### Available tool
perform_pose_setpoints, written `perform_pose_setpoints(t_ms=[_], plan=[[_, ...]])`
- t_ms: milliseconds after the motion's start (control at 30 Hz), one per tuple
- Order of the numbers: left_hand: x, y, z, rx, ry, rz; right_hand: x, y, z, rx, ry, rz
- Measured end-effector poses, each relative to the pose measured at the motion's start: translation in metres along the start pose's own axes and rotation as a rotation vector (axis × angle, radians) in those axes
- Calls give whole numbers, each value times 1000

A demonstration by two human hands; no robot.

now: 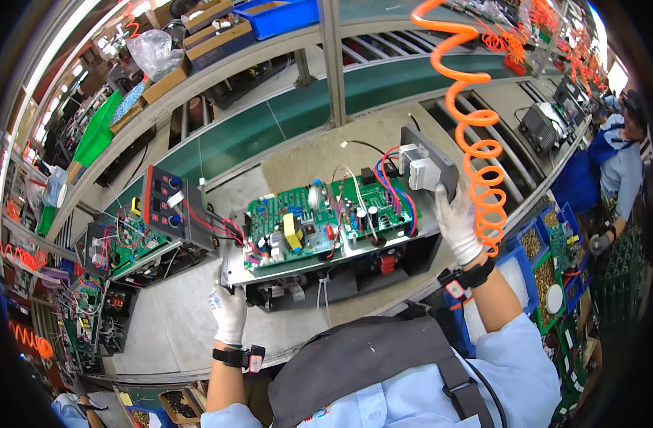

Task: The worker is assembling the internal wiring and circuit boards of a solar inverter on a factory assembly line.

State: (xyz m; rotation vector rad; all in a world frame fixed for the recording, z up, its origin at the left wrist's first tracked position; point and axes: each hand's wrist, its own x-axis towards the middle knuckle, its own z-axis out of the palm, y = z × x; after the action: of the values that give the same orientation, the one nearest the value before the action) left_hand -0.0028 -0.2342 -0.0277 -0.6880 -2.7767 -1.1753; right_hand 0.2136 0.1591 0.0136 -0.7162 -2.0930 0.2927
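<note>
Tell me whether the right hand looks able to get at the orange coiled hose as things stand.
Probably yes: the orange coiled hose hangs close beside the right hand, with nothing seen between, though that hand holds the dark panel.

1. Bare grey worktop (162, 328) extends left of the left hand (229, 314), leaving room for a sideways pass.
2. Behind the circuit board (291, 221), a bare strip reaches toward the green rail (269, 125); a thin dark cable (367, 145) crosses its right part.
3. Beyond that strip, an upright metal post (333, 71) interrupts the far reach near the centre.
4. An orange coiled hose (481, 146) hangs beside the right hand (456, 222), cluttering the way right.
5. At the board's right end, a dark end panel (449, 171) stands in the way; at its left, a knobbed control panel (168, 201), with wires bridging to the board.
</note>
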Motion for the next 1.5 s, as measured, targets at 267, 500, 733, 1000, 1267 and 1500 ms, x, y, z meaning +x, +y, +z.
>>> perform_pose_setpoints(t_ms=[267,500,733,1000,1267,1500], plan=[[-43,-35,12,326,-188,-61,-93,19,-20,354,-67,332],[-64,62,-52,-145,-694,55,-101,-52,-87,210,-174,-115],[-25,161,46,-107,-494,560,-85,-101,-22,231,-476,-270],[6,187,77,-689,-931,-220,-89,-80,-56,1115,-607,447],[22,215,99,-582,-970,-30,-57,-102,-67,926,-582,105],[-13,188,17,-900,-801,-49,-45,-124,-88,630,-473,7]])
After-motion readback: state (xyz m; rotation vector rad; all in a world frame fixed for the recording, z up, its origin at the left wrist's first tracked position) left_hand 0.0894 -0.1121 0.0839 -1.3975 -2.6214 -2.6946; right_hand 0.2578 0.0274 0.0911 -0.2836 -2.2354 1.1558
